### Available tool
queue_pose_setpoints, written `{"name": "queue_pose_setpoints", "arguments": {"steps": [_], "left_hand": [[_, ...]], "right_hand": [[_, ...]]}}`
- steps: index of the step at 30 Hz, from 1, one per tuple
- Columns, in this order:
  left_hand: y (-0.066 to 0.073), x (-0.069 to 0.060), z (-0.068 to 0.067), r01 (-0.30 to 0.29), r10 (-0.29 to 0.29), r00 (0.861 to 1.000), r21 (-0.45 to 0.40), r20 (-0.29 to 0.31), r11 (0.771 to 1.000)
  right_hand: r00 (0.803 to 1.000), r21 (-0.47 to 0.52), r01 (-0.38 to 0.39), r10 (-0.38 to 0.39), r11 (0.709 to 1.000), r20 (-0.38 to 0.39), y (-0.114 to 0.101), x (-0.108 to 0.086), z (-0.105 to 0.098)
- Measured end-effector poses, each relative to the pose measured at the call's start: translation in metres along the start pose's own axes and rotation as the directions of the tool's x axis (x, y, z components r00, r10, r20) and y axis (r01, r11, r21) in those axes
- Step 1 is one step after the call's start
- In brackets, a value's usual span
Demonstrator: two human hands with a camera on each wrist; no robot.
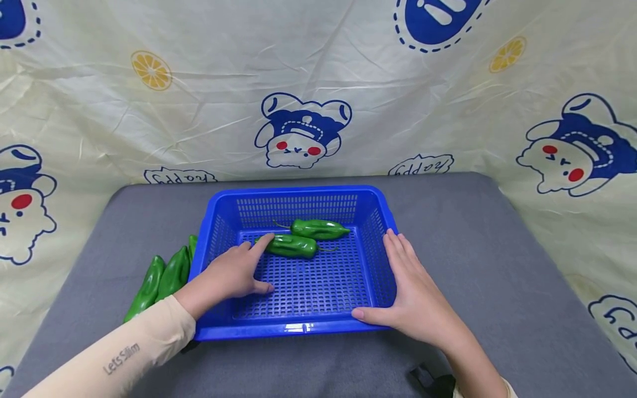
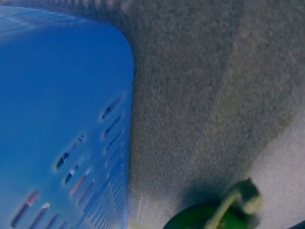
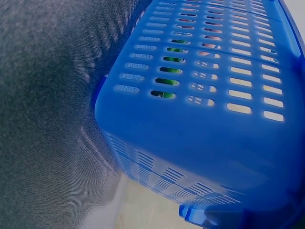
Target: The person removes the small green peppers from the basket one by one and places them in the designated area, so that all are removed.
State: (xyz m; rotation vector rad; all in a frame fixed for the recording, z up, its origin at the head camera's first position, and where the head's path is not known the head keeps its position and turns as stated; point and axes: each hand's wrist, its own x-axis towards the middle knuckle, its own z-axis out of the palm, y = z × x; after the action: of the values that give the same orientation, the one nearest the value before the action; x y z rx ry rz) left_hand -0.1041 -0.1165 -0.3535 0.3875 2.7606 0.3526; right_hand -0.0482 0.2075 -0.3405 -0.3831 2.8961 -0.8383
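A blue plastic basket [image 1: 303,326] with slotted walls stands on the grey cloth-covered table. Inside it lie two long green peppers: the farther one [image 1: 320,229] has its stem to the left, the nearer one [image 1: 293,247] its stem to the right. My left hand [image 1: 236,271] reaches over the basket's left wall, index finger at the nearer pepper's left end, thumb held apart. Along the right wall, my right hand [image 1: 413,293] rests with straight fingers, its thumb on the front right rim. The right wrist view shows the basket wall [image 3: 200,129] from outside.
Several more green peppers [image 1: 173,272] lie left of the basket, partly behind my left forearm; in the left wrist view one stem [image 2: 228,205] shows near the basket wall [image 2: 71,95]. A patterned curtain [image 1: 209,127] hangs behind the table [image 1: 463,232].
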Motion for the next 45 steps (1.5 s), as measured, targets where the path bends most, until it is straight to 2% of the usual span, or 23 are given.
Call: {"name": "queue_pose_setpoints", "arguments": {"steps": [9, 13, 21, 31, 38, 45], "left_hand": [[0.0, 0.008, -0.001, 0.053, -0.051, 0.998, -0.071, 0.02, 0.996], [0.001, 0.009, 0.0, 0.044, -0.043, 0.999, -0.077, 0.014, 0.996], [0.0, 0.012, 0.004, 0.007, -0.012, 0.997, -0.062, -0.076, 0.998], [0.002, 0.017, 0.007, -0.058, 0.058, 0.979, 0.005, -0.196, 0.998], [0.001, 0.018, 0.009, -0.038, 0.033, 0.987, -0.029, -0.159, 0.999], [0.001, 0.018, 0.01, -0.08, 0.072, 0.985, -0.047, -0.158, 0.996]], "right_hand": [[1.0, 0.017, -0.006, 0.006, 1.0, 0.001, -0.002, -0.001, 0.0], [1.0, 0.019, -0.01, 0.01, 1.0, 0.005, -0.002, -0.002, -0.001], [1.0, 0.014, -0.018, 0.018, 1.0, 0.007, 0.0, 0.0, -0.001], [1.0, -0.002, -0.014, 0.014, 1.0, -0.002, 0.0, -0.001, -0.003], [1.0, -0.009, -0.002, 0.002, 1.0, 0.001, -0.001, 0.0, -0.001], [1.0, -0.008, 0.0, 0.0, 1.0, 0.004, 0.0, 0.001, 0.001]]}}
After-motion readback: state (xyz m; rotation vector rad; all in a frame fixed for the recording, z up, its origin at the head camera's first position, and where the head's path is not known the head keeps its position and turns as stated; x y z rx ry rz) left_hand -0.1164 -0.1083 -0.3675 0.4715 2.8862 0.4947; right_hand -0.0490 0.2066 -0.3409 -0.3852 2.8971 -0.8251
